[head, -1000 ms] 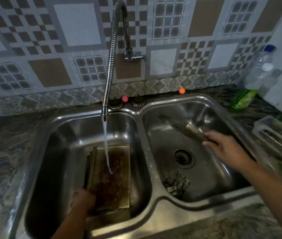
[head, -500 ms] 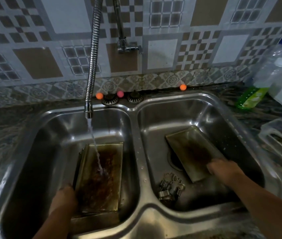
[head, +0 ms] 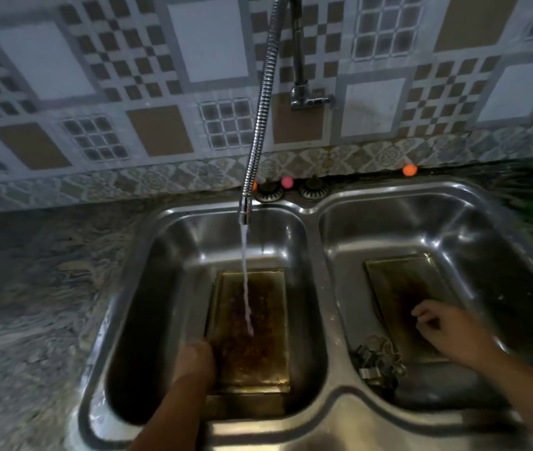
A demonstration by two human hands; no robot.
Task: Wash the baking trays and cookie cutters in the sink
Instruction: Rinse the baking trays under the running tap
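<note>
the rinsing step is underway: water from the ribbed steel hose tap (head: 260, 105) is falling on the stained rectangular baking tray (head: 252, 330) in the left basin, its long axis running front to back. the left hand (head: 195, 361) is gripping its near-left edge. the right hand (head: 447, 327), fingers loosely curled and holding nothing, is hovering over a second stained tray (head: 398, 288), angled back-left, beside the metal cookie cutters (head: 379, 359). next, scrubbing is likely needed.

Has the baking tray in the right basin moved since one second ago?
Yes. The tray was held tilted above the drain; now it lies flat on the right basin floor, covering the drain, beside the cookie cutters.
</note>
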